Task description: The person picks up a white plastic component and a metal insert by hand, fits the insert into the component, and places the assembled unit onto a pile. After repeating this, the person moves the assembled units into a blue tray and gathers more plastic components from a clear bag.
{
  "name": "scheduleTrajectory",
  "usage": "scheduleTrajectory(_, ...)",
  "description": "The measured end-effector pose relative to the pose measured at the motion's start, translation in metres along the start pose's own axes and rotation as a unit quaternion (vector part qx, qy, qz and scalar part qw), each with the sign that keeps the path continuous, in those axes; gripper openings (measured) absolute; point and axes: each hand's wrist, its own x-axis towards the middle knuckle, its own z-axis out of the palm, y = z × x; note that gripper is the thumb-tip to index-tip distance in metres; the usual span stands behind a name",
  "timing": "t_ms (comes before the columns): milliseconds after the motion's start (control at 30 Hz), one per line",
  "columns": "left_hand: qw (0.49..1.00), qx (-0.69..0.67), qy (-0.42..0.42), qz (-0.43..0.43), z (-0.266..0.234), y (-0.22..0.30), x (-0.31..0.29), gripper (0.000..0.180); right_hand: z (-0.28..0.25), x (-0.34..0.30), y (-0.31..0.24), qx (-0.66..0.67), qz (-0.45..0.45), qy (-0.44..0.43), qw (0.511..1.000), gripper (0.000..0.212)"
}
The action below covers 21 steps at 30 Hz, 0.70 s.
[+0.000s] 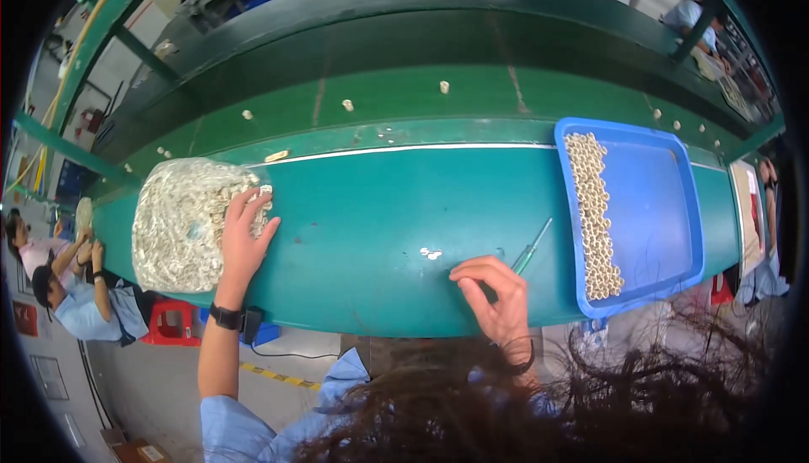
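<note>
The left hand's (pixel 246 240) grip, fingers loosely spread, rests on pale parts (pixel 227 198) at the mouth of a clear bag (pixel 173 235); whether it pinches any cannot be told. The right hand's (pixel 499 299), loosely curled, shows nothing held, a screwdriver (pixel 531 250) just beside it and a few loose pieces (pixel 431 253) ahead. A careless drag at the bag could spill its contents; a sweep of the right hand could knock the screwdriver. The green counter (pixel 362 282) also bears a blue tray (pixel 653 210), its left side filled with parts; beyond, a co-worker (pixel 93 307) sits near a red stool (pixel 171 321).
</note>
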Motion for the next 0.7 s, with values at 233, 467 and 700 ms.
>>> scheduleTrajectory(233, 0.996, 0.003, -0.026, 0.082, 0.017, 0.049, 0.003, 0.047, -0.007, -0.003, 0.003, 0.062, 0.036, 0.103, 0.992, 0.009)
scheduleTrajectory(467, 0.983, -0.016, -0.101, 0.153, 0.028, 0.083, 0.018, 0.069, -0.008, -0.002, 0.0, 0.023, 0.04, 0.088, 0.995, 0.008)
scheduleTrajectory(700, 0.99, 0.103, -0.033, 0.085, 0.017, 0.088, 0.022, 0.117, -0.006, -0.001, 0.0, 0.013, 0.047, 0.079, 0.996, 0.008)
